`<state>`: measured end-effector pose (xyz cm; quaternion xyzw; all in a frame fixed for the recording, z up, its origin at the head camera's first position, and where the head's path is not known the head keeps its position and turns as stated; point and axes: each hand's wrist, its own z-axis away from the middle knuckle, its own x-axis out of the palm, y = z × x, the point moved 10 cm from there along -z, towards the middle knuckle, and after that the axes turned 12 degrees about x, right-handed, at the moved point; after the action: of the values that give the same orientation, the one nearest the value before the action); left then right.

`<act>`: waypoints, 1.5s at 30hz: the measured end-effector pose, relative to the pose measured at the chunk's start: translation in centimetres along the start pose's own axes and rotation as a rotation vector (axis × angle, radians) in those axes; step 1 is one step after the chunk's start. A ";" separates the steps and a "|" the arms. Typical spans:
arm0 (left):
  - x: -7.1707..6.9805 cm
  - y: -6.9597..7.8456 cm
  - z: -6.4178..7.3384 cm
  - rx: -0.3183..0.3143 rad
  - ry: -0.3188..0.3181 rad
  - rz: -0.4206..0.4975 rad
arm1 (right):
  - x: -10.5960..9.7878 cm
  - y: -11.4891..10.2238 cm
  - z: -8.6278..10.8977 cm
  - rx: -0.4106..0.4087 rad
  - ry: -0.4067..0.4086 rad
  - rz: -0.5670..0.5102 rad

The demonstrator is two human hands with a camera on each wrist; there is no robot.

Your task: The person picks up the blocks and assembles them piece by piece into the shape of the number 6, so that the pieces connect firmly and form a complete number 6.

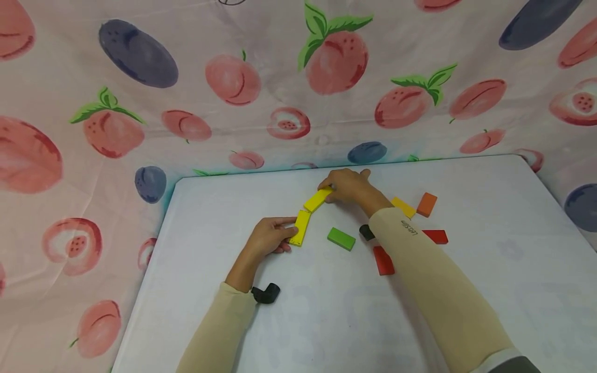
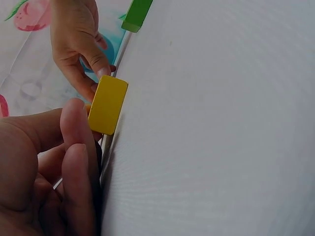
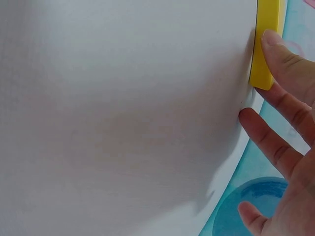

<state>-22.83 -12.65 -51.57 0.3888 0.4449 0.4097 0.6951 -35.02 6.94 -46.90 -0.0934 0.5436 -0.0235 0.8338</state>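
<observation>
Support surface: white tabletop (image 1: 303,321), with fruit-printed cloth (image 1: 186,31) beyond the far edge and down the left side. In left hand (image 1: 272,238): near yellow block (image 1: 300,229), pinched between thumb and fingers. In right hand (image 1: 347,185): far yellow block (image 1: 318,199), pinched at one end, thumb laid against its side as seen from right wrist. Location of the yellow pair: far half of tabletop, set end to end with a bend between; cannot tell whether touching at the joint. Loose on tabletop, just right of the pair: green block (image 1: 341,239). Farther right, at the left border of right sleeve (image 1: 429,280): red block (image 1: 384,260). Past the sleeve, partly covered by it: second red block (image 1: 435,237). Also partly covered, toward far edge: amber block (image 1: 403,207), just beside orange block (image 1: 426,204); contact between these two unclear.
</observation>
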 end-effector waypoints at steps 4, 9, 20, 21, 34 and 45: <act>0.1 0.0 -0.1 0.007 -0.001 0.001 | 0.0 0.2 0.0 0.002 0.001 0.002; 0.3 -0.1 -0.3 0.021 -0.001 0.001 | 0.1 0.4 0.2 -0.001 -0.006 -0.002; 0.5 -0.3 -0.2 -0.009 -0.001 0.000 | -0.5 1.5 0.8 0.026 0.003 -0.012; 0.5 -0.3 -0.2 -0.011 -0.001 0.001 | -0.5 1.6 0.9 0.028 0.005 -0.013; 0.5 -0.2 -0.3 0.021 -0.009 0.010 | -1.5 1.9 3.0 -0.036 0.106 -0.069; 0.2 -0.3 -0.2 0.012 -0.008 0.002 | -0.2 1.9 6.5 -0.059 0.079 -0.076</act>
<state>-22.91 -12.55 -51.91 0.3950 0.4444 0.4061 0.6940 -29.30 9.71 -44.52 -0.1377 0.5727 -0.0429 0.8070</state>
